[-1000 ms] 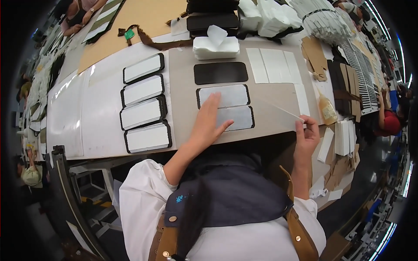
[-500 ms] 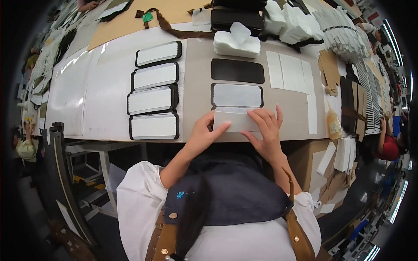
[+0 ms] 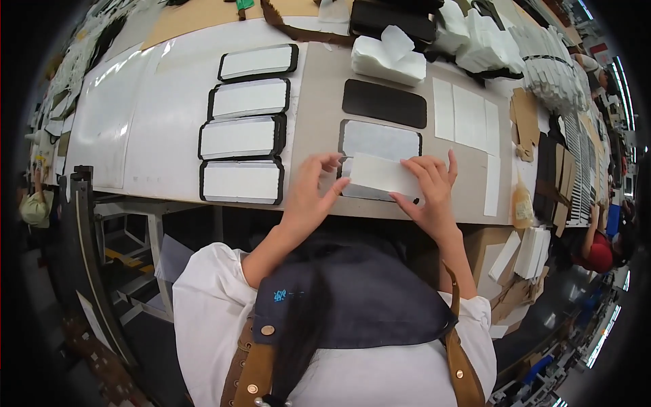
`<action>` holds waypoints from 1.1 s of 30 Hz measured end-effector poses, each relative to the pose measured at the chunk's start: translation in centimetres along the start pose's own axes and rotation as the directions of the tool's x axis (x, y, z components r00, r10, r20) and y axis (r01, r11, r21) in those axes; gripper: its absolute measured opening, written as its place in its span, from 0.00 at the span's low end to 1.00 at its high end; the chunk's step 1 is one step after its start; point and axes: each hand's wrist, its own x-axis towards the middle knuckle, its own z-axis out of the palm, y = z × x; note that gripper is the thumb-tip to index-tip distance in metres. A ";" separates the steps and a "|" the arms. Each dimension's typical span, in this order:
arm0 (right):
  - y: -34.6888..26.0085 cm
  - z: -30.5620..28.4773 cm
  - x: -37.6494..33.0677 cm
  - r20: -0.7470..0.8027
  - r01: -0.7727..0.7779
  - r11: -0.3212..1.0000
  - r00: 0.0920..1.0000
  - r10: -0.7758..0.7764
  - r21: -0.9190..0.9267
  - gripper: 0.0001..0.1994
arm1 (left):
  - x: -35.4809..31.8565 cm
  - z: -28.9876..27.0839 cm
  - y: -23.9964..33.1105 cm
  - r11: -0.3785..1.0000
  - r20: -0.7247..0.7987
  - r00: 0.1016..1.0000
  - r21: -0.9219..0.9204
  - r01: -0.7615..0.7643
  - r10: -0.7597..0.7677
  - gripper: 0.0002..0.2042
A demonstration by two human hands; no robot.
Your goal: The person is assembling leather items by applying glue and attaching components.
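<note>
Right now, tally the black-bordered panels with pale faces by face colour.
White-faced panels: 4, in the left column
Grey-faced panels: 2, one partly hidden by the white card
Total: 6

The left head-worn fisheye camera looks down over the wearer's torso, close above the left hand and right hand, facing across the worktable.

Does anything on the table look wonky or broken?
Yes: the flat white rectangular card isn't lined up with the black-edged grey rectangular panel under it, but it's being handled, so that's probably fine. The flat brown cardboard scrap at right looks ragged.
</note>
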 end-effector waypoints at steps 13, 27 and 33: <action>0.7 1.4 0.4 0.177 -0.030 0.997 0.984 0.017 0.072 0.29 | -0.7 0.2 -2.3 0.845 -0.074 0.953 0.487 -0.222 0.293 0.15; 0.5 1.5 0.7 0.200 -0.014 1.000 0.980 0.009 0.024 0.29 | -0.7 0.0 -2.5 0.848 -0.065 0.953 0.477 -0.231 0.296 0.15; 0.4 1.6 0.8 0.210 -0.012 1.000 0.978 0.009 0.011 0.29 | -0.7 0.1 -2.8 0.844 -0.077 0.950 0.484 -0.231 0.304 0.16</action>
